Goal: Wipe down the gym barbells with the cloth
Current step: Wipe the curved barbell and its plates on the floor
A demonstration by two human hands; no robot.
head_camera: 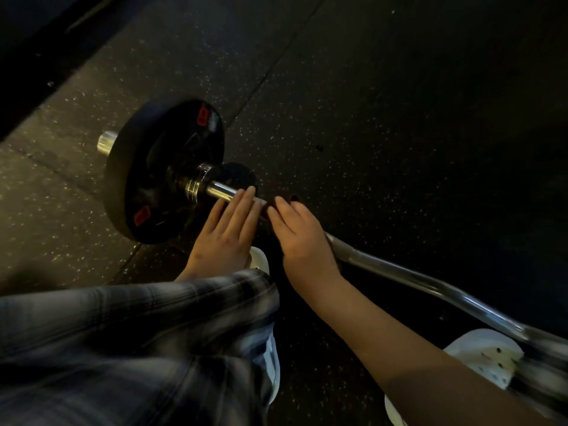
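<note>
- The barbell (399, 273) lies on the floor along 10-to-4 o'clock, with its plate (153, 167) at 10.
- My left hand (227, 238) rests flat on the bar, fingers straight.
- My right hand (299, 238), just toward 4, seems to pinch the dark cloth (293, 198).

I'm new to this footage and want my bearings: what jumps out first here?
The black weight plate with red labels, left of centre on the speckled floor, on a chrome barbell running down to the lower right. Beside the plate, the left hand lays straight fingers on the bar while the right hand curls over what looks like a dark cloth.
</note>
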